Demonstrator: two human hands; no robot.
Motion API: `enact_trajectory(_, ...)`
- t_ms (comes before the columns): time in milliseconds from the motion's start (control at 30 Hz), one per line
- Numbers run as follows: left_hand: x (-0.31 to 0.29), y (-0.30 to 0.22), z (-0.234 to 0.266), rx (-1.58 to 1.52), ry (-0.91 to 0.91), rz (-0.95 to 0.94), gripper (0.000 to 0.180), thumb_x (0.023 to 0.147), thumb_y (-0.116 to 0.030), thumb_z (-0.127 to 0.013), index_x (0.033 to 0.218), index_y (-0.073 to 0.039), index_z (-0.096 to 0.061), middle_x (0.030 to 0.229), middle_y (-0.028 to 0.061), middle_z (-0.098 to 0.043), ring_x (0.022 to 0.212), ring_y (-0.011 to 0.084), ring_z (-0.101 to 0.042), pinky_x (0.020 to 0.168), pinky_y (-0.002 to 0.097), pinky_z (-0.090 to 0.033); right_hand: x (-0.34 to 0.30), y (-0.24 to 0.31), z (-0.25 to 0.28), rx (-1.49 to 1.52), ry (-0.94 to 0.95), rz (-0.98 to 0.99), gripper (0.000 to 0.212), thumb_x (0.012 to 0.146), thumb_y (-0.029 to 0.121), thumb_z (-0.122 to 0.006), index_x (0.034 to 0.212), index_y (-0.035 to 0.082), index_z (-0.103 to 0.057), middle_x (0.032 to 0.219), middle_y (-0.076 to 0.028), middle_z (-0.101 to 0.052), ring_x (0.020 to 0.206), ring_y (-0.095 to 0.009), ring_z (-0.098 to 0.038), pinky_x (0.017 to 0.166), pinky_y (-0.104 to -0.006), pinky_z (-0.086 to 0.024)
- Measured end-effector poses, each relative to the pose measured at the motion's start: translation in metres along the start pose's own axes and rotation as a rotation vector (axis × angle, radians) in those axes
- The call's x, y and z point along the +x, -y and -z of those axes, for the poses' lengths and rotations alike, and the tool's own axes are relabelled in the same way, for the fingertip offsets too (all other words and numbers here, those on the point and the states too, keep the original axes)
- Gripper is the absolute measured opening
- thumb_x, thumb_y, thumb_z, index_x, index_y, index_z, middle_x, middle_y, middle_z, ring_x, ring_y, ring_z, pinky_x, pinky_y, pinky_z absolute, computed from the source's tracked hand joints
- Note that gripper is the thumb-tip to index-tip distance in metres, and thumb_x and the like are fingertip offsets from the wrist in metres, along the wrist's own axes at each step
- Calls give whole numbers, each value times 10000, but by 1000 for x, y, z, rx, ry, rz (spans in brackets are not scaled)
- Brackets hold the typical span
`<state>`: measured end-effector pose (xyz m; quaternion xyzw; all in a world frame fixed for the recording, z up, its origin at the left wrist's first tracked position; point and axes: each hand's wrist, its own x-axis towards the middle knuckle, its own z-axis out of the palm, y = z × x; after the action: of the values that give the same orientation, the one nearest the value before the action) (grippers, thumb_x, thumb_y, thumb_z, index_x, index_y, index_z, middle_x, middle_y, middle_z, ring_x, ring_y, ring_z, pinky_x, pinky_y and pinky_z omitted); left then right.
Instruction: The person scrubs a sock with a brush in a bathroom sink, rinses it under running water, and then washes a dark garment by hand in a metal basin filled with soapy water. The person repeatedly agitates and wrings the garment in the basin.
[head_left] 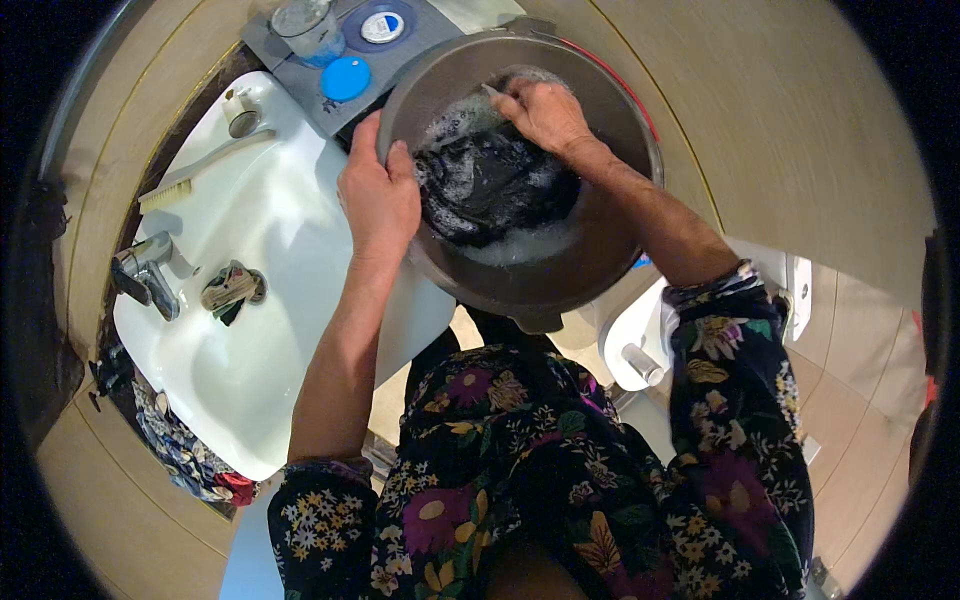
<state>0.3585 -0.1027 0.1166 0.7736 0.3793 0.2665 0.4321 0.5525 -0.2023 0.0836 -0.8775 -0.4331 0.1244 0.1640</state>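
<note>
White sink (270, 360), brown basin (520, 285), beige walls (820, 120)

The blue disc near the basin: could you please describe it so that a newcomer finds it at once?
Start from the large grey-brown basin, whose rim the left hand grips. Above that hand in the picture, on the grey ledge at the basin's left, lies the blue disc. It is round and bright blue, unlike the taller see-through container and the white disc near it.

No words or numbers could be read anywhere in the view. On the small round white disc (380, 29) near the top edge, a blue mark (389, 21) was seen, too small to be deciphered.
</note>
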Motion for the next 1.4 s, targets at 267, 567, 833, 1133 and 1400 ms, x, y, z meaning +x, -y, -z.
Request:
enact_trajectory(267,-3,2,-3,-46,-11,30,315,810,-77,-510,1122,-37,-525,925,201,-626,859,352,-605,798,400,-445,-44,-25,0,432,492,-341,589,800,511,-534,1186,66,-545,1179,-141,-549,1124,-283,-485,971,-353,-343)
enact_trajectory(567,-1,2,-1,-71,30,90,315,821,-83,-500,1133,-39,-518,927,201,-626,857,337,-607,801,389,-442,-70,22,49,-310,-32,310,264,718,301,-636,867,93,-571,844,-104,-559,817,-282,-569,703,-427,-441)
enact_trajectory(833,0,5,-6,-172,34,46,304,822,-61,-487,1119,7,-504,928,208,-615,845,309,-605,774,373,-451,-85,48,16,-313,96,730,235,584,209,-650,794,121,-594,787,-43,-466,791,-209,-491,663,-362,-353)
enact_trajectory(1133,-3,4,-10,-271,79,102,309,848,-48,-476,1151,13,-481,1014,147,-579,896,221,-564,819,317,-427,-38,19,-59,-178,77,615,161,610,215,-624,724,116,-569,640,-47,-545,679,-234,-568,595,-404,-410)
enact_trajectory(1400,3,1,-8,-105,25,20,316,827,-74,-484,1138,-20,-502,936,208,-613,852,340,-602,782,381,-451,5,3,-46,682,111,-348,104,692,113,-677,765,82,-610,664,-44,-598,660,-166,-577,638,-286,-466)
